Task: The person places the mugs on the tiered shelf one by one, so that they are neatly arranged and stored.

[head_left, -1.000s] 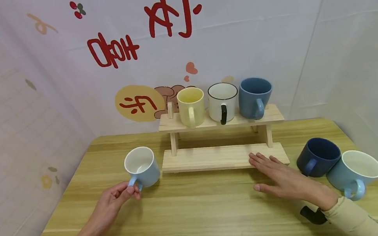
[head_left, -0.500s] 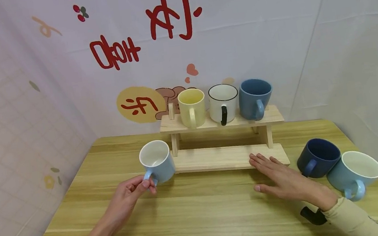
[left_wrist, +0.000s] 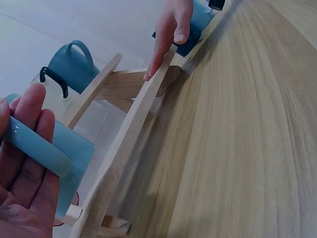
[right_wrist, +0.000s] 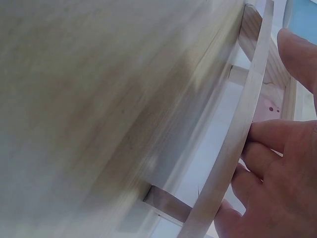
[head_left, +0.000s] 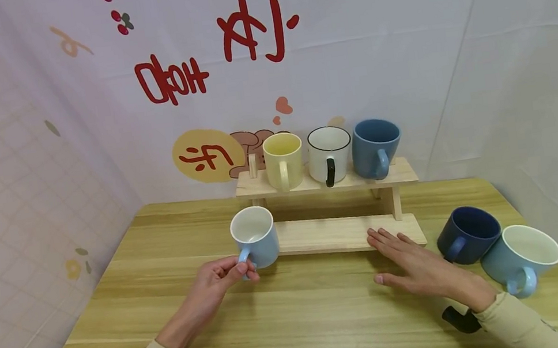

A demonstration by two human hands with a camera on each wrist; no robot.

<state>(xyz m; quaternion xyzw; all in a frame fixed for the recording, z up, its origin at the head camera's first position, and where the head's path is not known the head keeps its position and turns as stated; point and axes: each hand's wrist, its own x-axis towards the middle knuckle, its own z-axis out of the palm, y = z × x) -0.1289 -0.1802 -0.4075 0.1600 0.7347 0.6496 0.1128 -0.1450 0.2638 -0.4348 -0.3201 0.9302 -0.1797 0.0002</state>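
My left hand (head_left: 219, 283) pinches the handle of a light blue mug (head_left: 261, 244) with a white inside. The mug is held upright, overlapping the left end of the lower board of a two-tier wooden rack (head_left: 328, 234) in the head view. In the left wrist view the fingers curl round the mug's handle (left_wrist: 37, 146). My right hand (head_left: 421, 269) lies with straight fingers, its fingertips on the right front part of the lower board. From the right wrist view, those fingertips touch the board's edge (right_wrist: 237, 139).
On the upper board stand a yellow mug (head_left: 284, 164), a white mug (head_left: 330, 153) with black rim and handle, and a blue mug (head_left: 376, 147). Right of the right hand, a navy mug (head_left: 467, 238) and a larger light blue mug (head_left: 519, 257) stand close together on the table (head_left: 302, 322).
My left hand has carried the light blue mug rightward, from beside the rack to the lower board's left end. The right hand has stayed in place.
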